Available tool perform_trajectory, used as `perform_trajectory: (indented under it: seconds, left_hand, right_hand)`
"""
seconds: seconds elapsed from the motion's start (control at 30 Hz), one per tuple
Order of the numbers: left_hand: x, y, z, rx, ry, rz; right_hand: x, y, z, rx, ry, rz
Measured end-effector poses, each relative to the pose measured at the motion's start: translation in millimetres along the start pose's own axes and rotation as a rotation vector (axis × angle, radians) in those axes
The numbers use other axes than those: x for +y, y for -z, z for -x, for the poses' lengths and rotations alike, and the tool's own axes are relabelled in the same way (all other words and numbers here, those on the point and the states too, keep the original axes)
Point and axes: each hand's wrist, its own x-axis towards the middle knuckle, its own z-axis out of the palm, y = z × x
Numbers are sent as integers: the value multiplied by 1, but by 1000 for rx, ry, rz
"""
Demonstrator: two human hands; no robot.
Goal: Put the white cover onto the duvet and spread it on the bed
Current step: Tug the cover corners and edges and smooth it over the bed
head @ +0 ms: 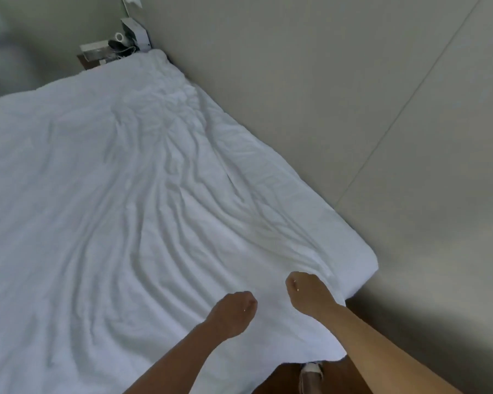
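The white cover [131, 194] lies spread over the bed, reaching from the near edge to the far corner by the wall [310, 95]. Its surface is creased, with long folds fanning out from the near right corner toward the far side. The right edge runs just beside the wall; the near right corner is rounded and hangs slightly over the bed's edge.

The left hand [234, 311] is on the cover near the front edge, fingers curled into a fist; whether it grips cloth cannot be told. The right hand [308, 288] is just beside it, fingers curled, with folds converging at its knuckles; it appears to pinch the cover.

A shoe [312, 371] shows below the front edge. A nightstand [97, 54] with small, blurred items stands at the far corner.
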Motion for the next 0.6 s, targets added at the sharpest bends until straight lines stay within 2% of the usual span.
perform_trajectory:
  seconds: [0.13, 0.23, 0.3, 0.37, 0.5, 0.6]
  left_hand:
    - [37, -36, -70, 19, 138, 86]
    - [62, -59, -123, 48, 203, 72]
    - [75, -74, -153, 89, 254, 62]
    - [81, -88, -174, 134, 285, 17]
    - [87, -101, -184, 200, 348, 70]
    - [93, -107, -180, 212, 307, 191]
  right_hand:
    - [37, -14, -103, -129, 150, 48]
    - [65, -29, -157, 9, 172, 270]
    - [72, -26, -180, -1, 99, 364]
    - [75, -25, -197, 18, 105, 355]
    - [72, -36, -199, -61, 151, 106]
    - [93, -36, -193, -100, 243, 188]
